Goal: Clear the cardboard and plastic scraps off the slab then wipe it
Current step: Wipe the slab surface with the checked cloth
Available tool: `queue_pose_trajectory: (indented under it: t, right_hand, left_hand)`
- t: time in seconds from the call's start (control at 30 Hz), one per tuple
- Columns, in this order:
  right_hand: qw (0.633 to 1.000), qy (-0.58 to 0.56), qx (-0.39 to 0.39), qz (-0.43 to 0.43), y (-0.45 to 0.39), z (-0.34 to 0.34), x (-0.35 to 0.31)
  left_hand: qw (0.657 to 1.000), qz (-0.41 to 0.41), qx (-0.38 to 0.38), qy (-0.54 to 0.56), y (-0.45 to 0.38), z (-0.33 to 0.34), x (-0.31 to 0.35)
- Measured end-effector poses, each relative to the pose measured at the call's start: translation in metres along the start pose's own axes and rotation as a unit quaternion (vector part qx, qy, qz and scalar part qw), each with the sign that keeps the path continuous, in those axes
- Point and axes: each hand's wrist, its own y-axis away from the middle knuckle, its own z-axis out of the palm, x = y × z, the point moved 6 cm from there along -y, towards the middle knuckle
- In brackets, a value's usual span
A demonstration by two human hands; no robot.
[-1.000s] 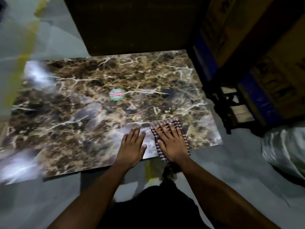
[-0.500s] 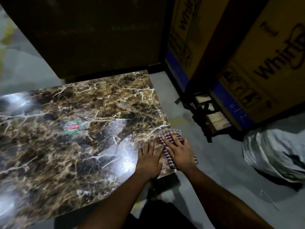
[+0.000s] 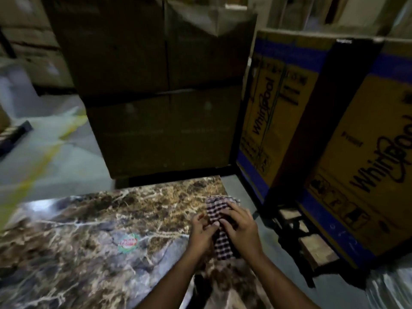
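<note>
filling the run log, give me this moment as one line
stage: wiping | left hand: holds cloth | right hand: holds cloth | slab: no scraps seen, sticker on it

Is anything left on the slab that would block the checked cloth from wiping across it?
Nothing visible does. Both the left hand and right hand hold the checked cloth over the slab; only a flat round sticker shows on its surface.

Two bare forearms enter from bottom edge, no sleeves visible. Left hand (image 3: 204, 234) and right hand (image 3: 242, 229) bare: no gloves, rings, watch or wristbands seen.
</note>
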Motion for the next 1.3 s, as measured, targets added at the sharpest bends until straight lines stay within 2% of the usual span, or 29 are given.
queue_pose_trajectory:
  t: [0.07,0.17,0.27,0.33,0.37,0.43,0.53,0.57,0.63,0.7,0.73,0.8,0.87,0.9,0.97,1.03,1.17,1.3]
  right_hand:
    - [0.999,-0.045,0.020,-0.005,-0.022,0.000,-0.030]
    - [0.998,-0.067,0.013,-0.002,-0.051,0.012,-0.075]
    - [0.993,-0.077,-0.064,0.058,-0.069,0.039,-0.113]
    - [0.976,-0.156,-0.138,0.066,-0.075,0.052,-0.143]
    - [0.956,-0.224,-0.176,0.072,-0.078,0.057,-0.161]
    - [0.919,-0.323,-0.210,0.085,-0.086,0.061,-0.188]
    - [0.928,-0.310,-0.173,0.109,-0.103,0.060,-0.196]
    - [0.934,-0.293,-0.174,0.106,-0.109,0.057,-0.199]
    - [0.936,-0.272,-0.204,0.097,-0.123,0.048,-0.204]
    - [0.922,-0.269,-0.270,0.073,-0.138,0.037,-0.213]
    - [0.909,-0.275,-0.310,0.055,-0.145,0.031,-0.220]
    - [0.889,-0.271,-0.368,0.013,-0.163,0.021,-0.234]
    - [0.885,-0.251,-0.393,-0.026,-0.182,0.009,-0.251]
    - [0.884,-0.242,-0.397,-0.041,-0.191,0.004,-0.258]
    - [0.881,-0.252,-0.397,-0.043,-0.208,-0.005,-0.270]
    - [0.865,-0.323,-0.385,0.007,-0.218,-0.012,-0.271]
    - [0.774,-0.500,-0.352,0.164,-0.213,-0.013,-0.256]
    - [0.751,-0.514,-0.366,0.195,-0.211,-0.002,-0.252]
  left_hand:
    - [0.999,-0.001,-0.004,0.053,-0.003,-0.023,0.039]
    - [0.998,0.059,0.003,0.036,-0.001,-0.057,0.091]
    - [0.990,0.123,0.068,-0.008,0.006,-0.089,0.131]
    - [0.985,0.148,0.088,-0.029,0.017,-0.102,0.154]
    - [0.984,0.153,0.090,-0.026,0.023,-0.109,0.163]
    - [0.987,0.142,0.076,0.012,0.032,-0.120,0.175]
    - [0.989,0.135,0.018,0.063,0.040,-0.135,0.195]
    - [0.989,0.145,0.020,0.036,0.039,-0.143,0.201]
    - [0.976,0.194,0.073,-0.070,0.032,-0.169,0.216]
    - [0.947,0.233,0.140,-0.174,0.029,-0.195,0.237]
    - [0.938,0.235,0.141,-0.213,0.028,-0.204,0.248]
    - [0.953,0.197,0.063,-0.222,0.024,-0.212,0.265]
    - [0.974,0.142,-0.040,-0.172,0.026,-0.208,0.277]
    - [0.977,0.130,-0.068,-0.154,0.028,-0.207,0.282]
    - [0.981,0.137,-0.068,-0.123,0.035,-0.205,0.292]
    - [0.982,0.168,-0.024,-0.080,0.040,-0.204,0.305]
    - [0.976,0.216,0.040,0.003,0.047,-0.204,0.326]
    - [0.969,0.236,0.073,0.010,0.054,-0.209,0.347]
